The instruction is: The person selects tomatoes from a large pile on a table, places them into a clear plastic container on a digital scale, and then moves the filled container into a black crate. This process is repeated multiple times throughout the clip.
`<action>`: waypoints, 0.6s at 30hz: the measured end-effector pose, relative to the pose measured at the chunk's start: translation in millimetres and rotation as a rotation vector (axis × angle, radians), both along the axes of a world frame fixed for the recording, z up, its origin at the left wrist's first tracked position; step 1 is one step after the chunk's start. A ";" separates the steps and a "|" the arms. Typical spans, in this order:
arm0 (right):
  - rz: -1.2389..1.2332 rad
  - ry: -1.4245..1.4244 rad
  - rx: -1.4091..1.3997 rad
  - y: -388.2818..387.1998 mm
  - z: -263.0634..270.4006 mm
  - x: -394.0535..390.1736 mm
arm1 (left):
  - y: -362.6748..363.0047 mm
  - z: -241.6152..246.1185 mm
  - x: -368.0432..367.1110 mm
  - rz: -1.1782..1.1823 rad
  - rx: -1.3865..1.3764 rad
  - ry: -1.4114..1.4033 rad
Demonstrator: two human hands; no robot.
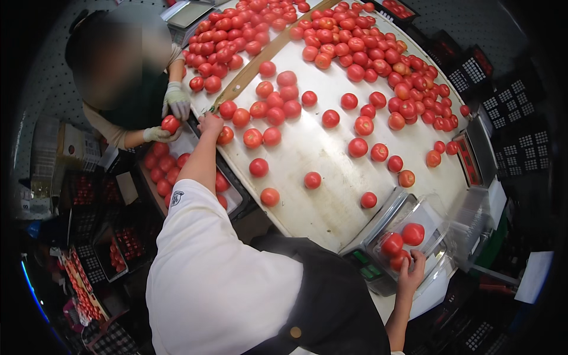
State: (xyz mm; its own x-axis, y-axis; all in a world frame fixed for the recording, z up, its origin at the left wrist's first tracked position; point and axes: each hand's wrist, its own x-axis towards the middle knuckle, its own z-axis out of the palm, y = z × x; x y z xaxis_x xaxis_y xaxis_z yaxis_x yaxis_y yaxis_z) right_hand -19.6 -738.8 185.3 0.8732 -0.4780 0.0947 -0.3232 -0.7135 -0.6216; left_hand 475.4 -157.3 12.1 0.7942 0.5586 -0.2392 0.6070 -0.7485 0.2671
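At the right, my right hand (pixel 412 271) has its fingers on a tomato (pixel 398 260) in a clear plastic clamshell container (pixel 386 248). Two more tomatoes (pixel 413 234) lie in the container, which rests on a digital scale (pixel 370 270) with a lit green display. My left arm stretches across to the table's left edge. There my left hand (pixel 210 124) is by the end of a wooden divider strip (pixel 242 86), beside a loose tomato (pixel 225 135). A little red shows at its fingertips, but its grip is hidden.
Loose tomatoes (pixel 275 116) and a large heap (pixel 377 53) cover parts of the white table (pixel 306 213). At left, a gloved co-worker's hands (pixel 162 133) hold a tomato above a lined crate (pixel 237 195) of tomatoes. Another scale (pixel 468 159) and stacked black crates (pixel 510 106) are at right.
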 end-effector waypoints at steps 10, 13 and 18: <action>0.029 -0.094 0.037 43.5 9.4 30.7 | -65.0 -10.2 -59.4 -0.484 -0.084 0.019; 0.112 -0.079 0.059 52.6 13.7 56.6 | -90.7 -16.3 -79.0 -0.564 -0.292 -0.033; 0.143 -0.089 0.150 70.8 17.8 87.0 | -165.6 23.5 -126.9 -0.835 -0.451 -0.346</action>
